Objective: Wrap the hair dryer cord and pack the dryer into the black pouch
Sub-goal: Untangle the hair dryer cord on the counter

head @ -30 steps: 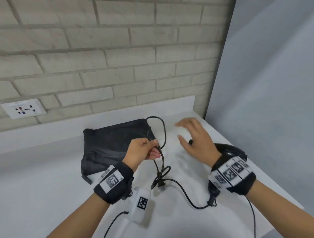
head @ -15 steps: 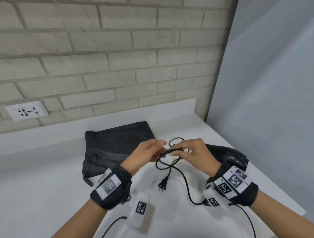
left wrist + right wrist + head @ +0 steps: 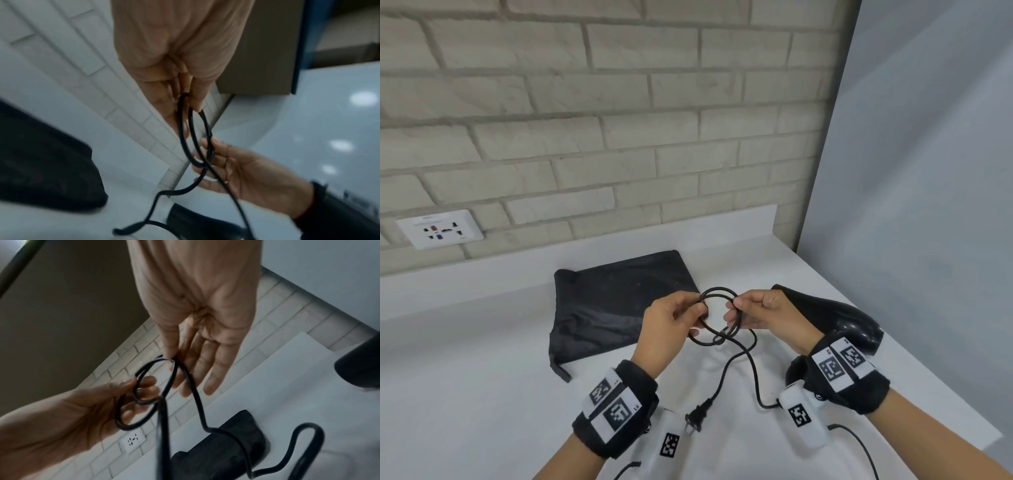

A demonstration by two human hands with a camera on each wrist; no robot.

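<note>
White counter (image 3: pixel 482 359) runs along a pale brick wall (image 3: pixel 619 120) with a socket plate (image 3: pixel 440 233), and on it all the task's things are gathered. Above the counter the left hand (image 3: pixel 671 329) pinches one side of a small coil in the cord (image 3: pixel 719 315) between thumb and fingers, and the right hand (image 3: pixel 763 315) pinches the opposite side, its other fingers partly stretched in the right wrist view. From the coil two lengths hang down: one ends in the plug (image 3: pixel 697 416), lying loose on the counter near the left wrist, and the other runs toward the hair dryer (image 3: pixel 835 318), which lies behind the right hand. I judge the wrapping is only at its beginning. To do it well, the left hand should keep the finished loops firmly together while the right hand feeds each new turn the same size, without twisting. Behind the hands the black pouch (image 3: pixel 613 305) lies flat; whether anything is inside I cannot tell.
</note>
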